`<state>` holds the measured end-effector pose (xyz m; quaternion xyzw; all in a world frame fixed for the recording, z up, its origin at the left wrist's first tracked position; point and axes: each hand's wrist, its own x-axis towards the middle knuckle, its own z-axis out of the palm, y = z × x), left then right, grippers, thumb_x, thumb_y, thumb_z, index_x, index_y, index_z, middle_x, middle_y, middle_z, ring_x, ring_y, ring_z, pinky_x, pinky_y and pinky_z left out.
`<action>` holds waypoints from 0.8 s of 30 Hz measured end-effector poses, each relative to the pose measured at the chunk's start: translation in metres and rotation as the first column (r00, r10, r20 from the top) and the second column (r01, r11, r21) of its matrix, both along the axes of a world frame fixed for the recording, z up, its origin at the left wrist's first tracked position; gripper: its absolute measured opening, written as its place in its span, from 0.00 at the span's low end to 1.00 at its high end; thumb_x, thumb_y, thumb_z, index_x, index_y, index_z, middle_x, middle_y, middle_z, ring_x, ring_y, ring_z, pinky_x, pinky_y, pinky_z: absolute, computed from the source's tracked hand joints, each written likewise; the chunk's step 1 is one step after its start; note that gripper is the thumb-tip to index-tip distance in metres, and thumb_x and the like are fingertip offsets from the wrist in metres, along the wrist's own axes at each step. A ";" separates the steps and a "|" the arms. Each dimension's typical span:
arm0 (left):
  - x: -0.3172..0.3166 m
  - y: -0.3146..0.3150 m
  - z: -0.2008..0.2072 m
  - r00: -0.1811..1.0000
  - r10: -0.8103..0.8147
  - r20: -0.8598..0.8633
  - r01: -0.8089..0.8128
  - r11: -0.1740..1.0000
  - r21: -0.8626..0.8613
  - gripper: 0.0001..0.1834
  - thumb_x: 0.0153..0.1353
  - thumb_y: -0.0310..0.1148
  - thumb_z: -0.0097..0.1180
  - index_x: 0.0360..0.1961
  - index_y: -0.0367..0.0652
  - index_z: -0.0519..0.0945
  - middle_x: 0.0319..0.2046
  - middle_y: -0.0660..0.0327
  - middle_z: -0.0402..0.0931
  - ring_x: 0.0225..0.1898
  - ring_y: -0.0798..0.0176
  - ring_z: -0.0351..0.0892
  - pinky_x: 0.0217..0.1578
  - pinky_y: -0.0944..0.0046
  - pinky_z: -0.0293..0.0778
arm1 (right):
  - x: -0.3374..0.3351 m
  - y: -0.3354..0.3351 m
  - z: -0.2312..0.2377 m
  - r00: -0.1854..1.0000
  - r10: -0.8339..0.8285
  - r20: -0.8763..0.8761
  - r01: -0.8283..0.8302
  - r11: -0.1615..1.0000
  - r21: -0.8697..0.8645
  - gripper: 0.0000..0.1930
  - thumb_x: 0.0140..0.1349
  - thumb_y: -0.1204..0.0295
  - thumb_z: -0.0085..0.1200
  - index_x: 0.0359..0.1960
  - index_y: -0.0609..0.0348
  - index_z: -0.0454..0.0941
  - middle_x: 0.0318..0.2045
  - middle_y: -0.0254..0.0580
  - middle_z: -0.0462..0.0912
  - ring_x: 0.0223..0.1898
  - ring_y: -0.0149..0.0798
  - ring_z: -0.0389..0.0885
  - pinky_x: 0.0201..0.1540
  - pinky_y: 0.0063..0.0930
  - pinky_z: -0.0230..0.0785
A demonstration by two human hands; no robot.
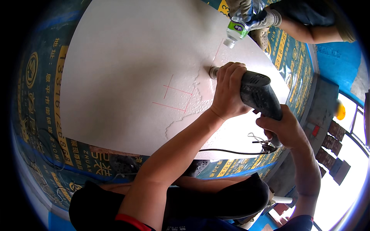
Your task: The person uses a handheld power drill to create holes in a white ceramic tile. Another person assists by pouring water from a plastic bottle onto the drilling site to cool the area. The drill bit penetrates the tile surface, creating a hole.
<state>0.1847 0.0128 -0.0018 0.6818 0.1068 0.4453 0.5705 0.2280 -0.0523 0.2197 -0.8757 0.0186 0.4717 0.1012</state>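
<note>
"Hands first: where are both of yours?"

"Left hand (230, 91) is wrapped over the front of the drill (259, 87), fingers curled round its neck. Right hand (289, 127) is closed round the rear handle, nearer me and to the right. Can't tell if a finger's on the trigger; that part is hidden."

"So the drill sits where, exactly?"

"Between the two. Dark grey body runs right from my left hand, then the grip bends down into my right. All of it is over the white slab (127, 57)."

"Bit end?"

"Short metal bit (213, 72) pokes out just left of my left knuckles, tip at the slab face. Can't tell how deep."

"Surface?"

"Wet near the bit, with water (197, 101) in beads and a ragged edge on my side. Thin red lines (179, 90) cross to the left of my left hand."

"Anyone else?"

"Co-worker's gloved hands (271, 18) hold a clear bottle (236, 29), green label, cap tilted down, beyond the drill. Black cord (235, 153) runs left from below my right hand, by the slab's near edge."
</note>
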 end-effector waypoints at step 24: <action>0.012 0.004 0.008 0.999 -0.016 -0.052 0.015 1.000 -0.004 0.50 0.39 0.39 0.82 0.62 0.36 0.66 0.55 0.45 0.72 0.57 0.38 0.74 0.61 0.43 0.68 | 0.022 -0.006 0.001 0.987 -0.162 -0.010 0.162 0.985 0.060 0.17 0.57 0.65 0.71 0.41 0.66 0.84 0.20 0.37 0.81 0.18 0.30 0.78 0.24 0.25 0.70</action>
